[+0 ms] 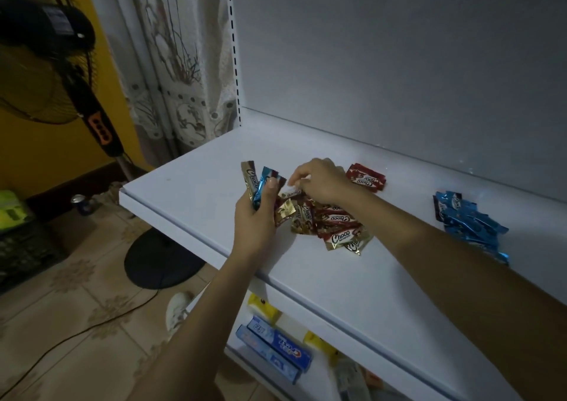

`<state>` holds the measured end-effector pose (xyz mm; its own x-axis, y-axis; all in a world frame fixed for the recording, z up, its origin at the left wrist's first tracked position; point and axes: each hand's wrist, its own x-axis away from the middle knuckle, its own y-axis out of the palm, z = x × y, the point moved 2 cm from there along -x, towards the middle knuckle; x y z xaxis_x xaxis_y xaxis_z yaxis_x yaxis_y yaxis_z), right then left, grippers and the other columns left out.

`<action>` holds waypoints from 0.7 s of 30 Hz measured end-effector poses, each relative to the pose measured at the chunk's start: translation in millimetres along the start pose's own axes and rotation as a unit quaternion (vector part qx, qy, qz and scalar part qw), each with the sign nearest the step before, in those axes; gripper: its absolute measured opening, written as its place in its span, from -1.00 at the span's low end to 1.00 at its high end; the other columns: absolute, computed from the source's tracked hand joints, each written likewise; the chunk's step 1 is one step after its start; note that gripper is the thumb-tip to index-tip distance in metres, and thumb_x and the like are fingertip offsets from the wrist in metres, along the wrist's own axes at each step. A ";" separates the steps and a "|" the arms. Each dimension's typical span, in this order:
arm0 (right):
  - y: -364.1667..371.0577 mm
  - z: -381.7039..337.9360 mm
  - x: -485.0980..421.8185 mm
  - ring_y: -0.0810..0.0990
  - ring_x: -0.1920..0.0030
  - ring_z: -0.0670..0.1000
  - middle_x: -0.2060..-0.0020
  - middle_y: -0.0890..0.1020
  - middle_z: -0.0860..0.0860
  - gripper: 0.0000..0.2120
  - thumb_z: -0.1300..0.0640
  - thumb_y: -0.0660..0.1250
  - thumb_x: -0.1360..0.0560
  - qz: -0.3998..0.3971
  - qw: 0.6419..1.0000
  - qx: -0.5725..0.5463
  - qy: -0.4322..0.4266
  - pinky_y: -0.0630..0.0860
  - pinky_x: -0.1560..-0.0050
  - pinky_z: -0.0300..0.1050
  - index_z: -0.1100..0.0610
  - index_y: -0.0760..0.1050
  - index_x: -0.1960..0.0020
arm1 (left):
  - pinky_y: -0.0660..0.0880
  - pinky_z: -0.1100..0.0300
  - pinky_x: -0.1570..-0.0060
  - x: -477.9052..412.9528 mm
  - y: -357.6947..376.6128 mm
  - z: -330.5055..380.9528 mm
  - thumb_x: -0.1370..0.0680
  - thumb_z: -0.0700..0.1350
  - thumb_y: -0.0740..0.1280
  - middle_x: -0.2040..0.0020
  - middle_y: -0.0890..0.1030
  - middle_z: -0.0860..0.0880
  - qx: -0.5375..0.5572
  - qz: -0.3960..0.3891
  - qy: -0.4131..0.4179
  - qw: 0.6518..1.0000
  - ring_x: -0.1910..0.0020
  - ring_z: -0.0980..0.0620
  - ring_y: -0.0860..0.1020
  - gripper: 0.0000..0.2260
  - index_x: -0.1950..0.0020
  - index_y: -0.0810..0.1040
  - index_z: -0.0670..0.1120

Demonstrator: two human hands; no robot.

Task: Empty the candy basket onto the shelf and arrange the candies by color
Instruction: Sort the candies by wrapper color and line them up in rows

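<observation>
Already the candies were found lying on the white shelf (pixel 190 192), and no basket was seen in the view, so the emptying was judged to be done. The sorting by colour was only partly done.

A blue group (pixel 472 225) was gathered toward the right side of the shelf, well apart from the rest. One red candy (pixel 366 181) was laid alone nearer to the back edge, just beside the right hand. Near the middle of the shelf, a mixed pile (pixel 333 225) of red and gold wrappers was not yet sorted, and the pieces were lying over each other.

The left hand (pixel 254 216) was held above the shelf, to the left of the pile, with its fingers curled round a small bunch. A gold candy (pixel 249 175), a blue candy (pixel 263 187) and at least one more were gripped together, standing up like a fan. The right hand (pixel 322 182) was placed over the far side of the mixed pile, with thumb and fingers bent and drawn together. Whether a wrapper was already pinched could not be told.

Much was judged to remain. The mixed pile had to be divided into red and gold, no gold group was seen on the shelf, and the bunch in the left hand had to be set down by colour.
</observation>
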<state>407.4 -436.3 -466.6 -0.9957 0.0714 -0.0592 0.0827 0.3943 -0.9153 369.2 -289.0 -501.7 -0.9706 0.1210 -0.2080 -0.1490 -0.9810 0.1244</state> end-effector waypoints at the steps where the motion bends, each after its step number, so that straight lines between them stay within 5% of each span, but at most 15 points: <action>1: -2.5 -0.9 2.9 0.50 -0.18 0.04 -0.15 0.60 -0.02 -0.80 0.12 0.22 -0.59 0.024 0.999 -0.040 -0.004 0.39 -0.22 0.00 -0.05 0.61 0.00 | 0.56 0.30 0.19 0.7 -0.5 0.6 -0.62 0.01 0.20 0.15 0.69 0.00 0.001 -0.019 -0.001 1.000 0.16 0.10 0.67 -0.82 0.00 0.56 -0.01; 3: -13.0 -5.8 14.1 0.56 -0.10 -0.02 -0.13 0.62 0.01 -0.77 0.10 0.17 -0.60 0.048 0.975 -0.217 -0.009 0.46 -0.13 -0.08 0.02 0.60 -0.08 | 0.58 0.25 0.17 1.1 -1.2 2.0 -0.60 0.02 0.22 0.19 0.70 -0.02 0.006 -0.057 -0.007 0.998 0.17 0.05 0.68 -0.78 -0.02 0.56 -0.08; 5: -21.2 -11.7 30.1 0.61 0.03 -0.07 -0.01 0.66 0.00 -0.76 -0.01 0.17 -0.60 -0.015 0.928 -0.372 -0.007 0.50 -0.06 -0.12 0.01 0.59 -0.08 | 0.50 0.37 0.31 2.5 -0.1 5.2 -0.63 -0.02 0.18 0.31 0.67 0.05 0.022 -0.083 -0.017 0.996 0.32 0.16 0.63 -0.77 -0.01 0.53 -0.14; 9: -21.6 -17.3 54.3 0.65 0.10 -0.16 0.11 0.69 -0.05 -0.88 0.09 0.36 -0.51 -0.047 0.925 -0.370 -0.068 0.57 0.08 -0.29 0.03 0.63 -0.02 | 0.39 0.47 0.46 4.6 1.0 6.6 -0.66 -0.02 0.11 0.41 0.61 0.11 0.042 -0.113 -0.046 0.992 0.47 0.23 0.54 -0.75 0.02 0.49 -0.12; 12: -19.7 -15.7 58.9 0.60 0.24 -0.26 0.19 0.66 -0.06 -0.91 0.19 0.36 -0.51 0.007 0.923 -0.380 -0.050 0.48 0.24 -0.41 0.09 0.62 0.03 | 0.48 0.40 0.30 6.2 0.1 6.6 -0.64 -0.03 0.15 0.25 0.69 0.06 0.006 -0.135 -0.046 0.990 0.28 0.18 0.64 -0.76 -0.03 0.54 -0.13; 17: -14.1 -14.3 65.4 0.60 0.12 -0.11 0.14 0.65 -0.03 -0.92 0.13 0.33 -0.54 -0.011 0.904 -0.425 -0.033 0.58 0.15 -0.21 0.09 0.60 0.06 | 0.52 0.08 0.09 9.4 3.4 10.1 -0.56 0.06 0.23 0.06 0.65 -0.25 -0.051 -0.154 -0.010 0.987 0.12 -0.07 0.61 -0.64 -0.07 0.54 -0.23; 21: -11.1 -13.7 72.7 0.59 0.21 -0.01 0.27 0.64 0.00 -0.86 0.16 0.32 -0.54 0.015 0.863 -0.505 0.009 0.57 0.28 -0.18 0.14 0.58 0.17 | 0.48 0.31 0.28 15.4 11.0 20.2 -0.63 -0.05 0.20 0.26 0.65 -0.06 -0.072 -0.173 0.007 0.982 0.30 0.13 0.59 -0.77 0.02 0.53 -0.18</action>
<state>334.7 -422.9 -455.2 -0.9924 0.1058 -0.0624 0.1117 0.9888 -0.0992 348.8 -294.9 -484.0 -0.8637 0.4502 -0.2264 -0.4407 -0.8927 -0.0937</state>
